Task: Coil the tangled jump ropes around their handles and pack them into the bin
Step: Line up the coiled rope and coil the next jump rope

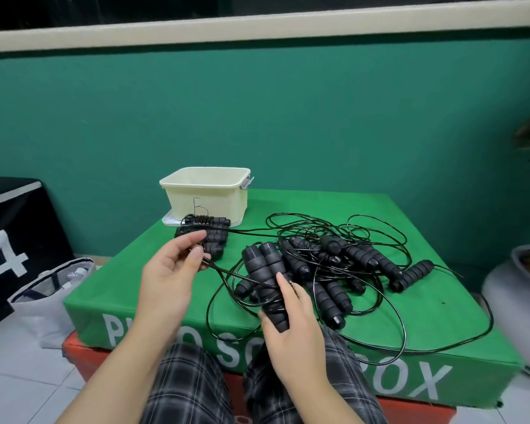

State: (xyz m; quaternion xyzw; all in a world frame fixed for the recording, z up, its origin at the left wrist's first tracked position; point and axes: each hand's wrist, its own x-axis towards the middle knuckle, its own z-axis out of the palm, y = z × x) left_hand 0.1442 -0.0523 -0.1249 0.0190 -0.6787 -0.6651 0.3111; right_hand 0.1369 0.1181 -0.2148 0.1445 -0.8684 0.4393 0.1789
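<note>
Green padded box point(410, 304) w/ white lettering served as the work surface, teal wall behind. Right hand point(291, 325) gripped a pair of handles point(265, 270) side by side, fingers wrapped round their lower ends, near the box's front edge. Left hand point(169, 267) pinched that rope's cord point(227, 274) between thumb & fingertips, just left of the handles.

Best approach, imo: keep the cord taut, wind close even turns round both handles, and free its long loop from the tangled pile point(334, 264) before pulling, else it drags the others.

Handles were matte black, ribbed foam-like cylinders w/ tapered hard tips; cord thin, glossy, springy, lying in wide loops. Coiled ropes point(210, 232) sat stacked in front of the cream plastic bin point(208, 194), rectangular, marked "B", nothing visible inside from this angle.
</note>
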